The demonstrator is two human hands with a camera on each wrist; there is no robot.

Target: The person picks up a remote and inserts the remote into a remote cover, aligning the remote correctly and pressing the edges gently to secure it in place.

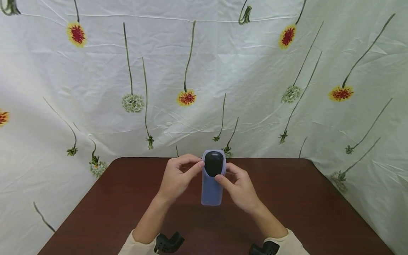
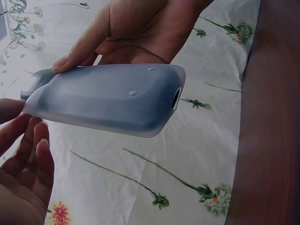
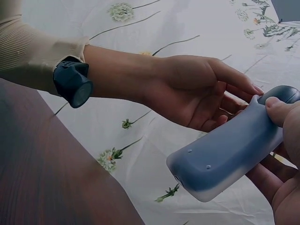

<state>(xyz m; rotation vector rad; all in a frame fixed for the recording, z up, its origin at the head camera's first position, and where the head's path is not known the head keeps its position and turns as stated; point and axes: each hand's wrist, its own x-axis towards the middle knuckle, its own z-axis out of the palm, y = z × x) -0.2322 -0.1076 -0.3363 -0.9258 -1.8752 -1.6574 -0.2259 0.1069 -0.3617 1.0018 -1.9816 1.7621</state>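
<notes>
A pale blue, slightly see-through sleeve point(image 1: 211, 191) is held up over the table, its long side roughly upright. At its top a glossy black rounded device point(image 1: 214, 163) shows through the opening. My left hand point(image 1: 176, 177) pinches the upper left rim of the sleeve between thumb and fingers. From the other side my right hand point(image 1: 241, 189) grips the sleeve, thumb on the device's lower edge and fingers behind. In the right wrist view, the rim of the sleeve point(image 3: 225, 143) is pulled up to a point at the left fingertips. A small dark slot shows at its lower end.
The dark brown table point(image 1: 127, 198) lies beneath the hands. Behind it hangs a white cloth point(image 1: 255, 71) printed with flowers. Black wrist devices point(image 1: 169, 243) are worn over both cream sleeve cuffs.
</notes>
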